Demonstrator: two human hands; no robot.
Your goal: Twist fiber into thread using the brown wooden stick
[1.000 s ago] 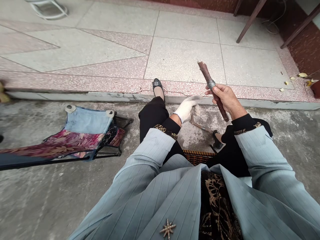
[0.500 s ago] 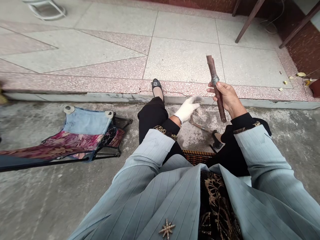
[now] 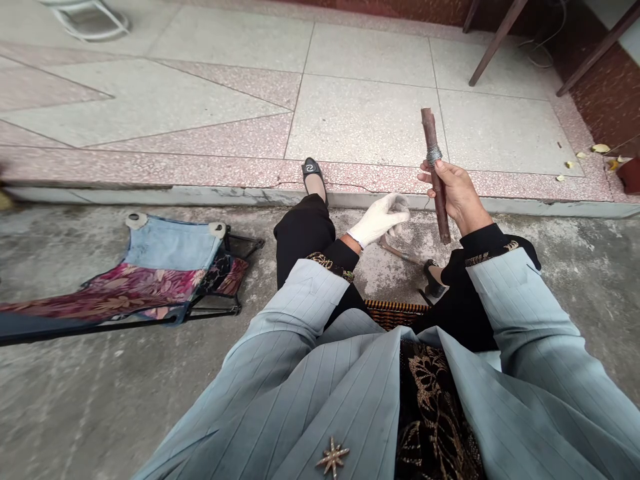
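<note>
My right hand is bare and wrapped round a short brown stick, held nearly upright. Grey wire is coiled tightly about the stick's upper middle, just above my thumb. A thin loose strand seems to hang beside the stick. To the left, my left hand wears a white knitted glove. Its fingers curl in toward the thumb, apart from the stick; whatever they may pinch is too fine to make out. Below it on the concrete lies another wooden piece, partly hidden by the glove, with a greyish band on it.
A folding chair with patched fabric stands at left. Ahead runs a raised tiled step. Dark wooden legs rise at upper right, near scattered yellow petals. A woven seat edge shows between my legs.
The stick has turned more upright, its top shifting a little right. My gloved left hand has moved slightly right, and its fingers look more curled.
</note>
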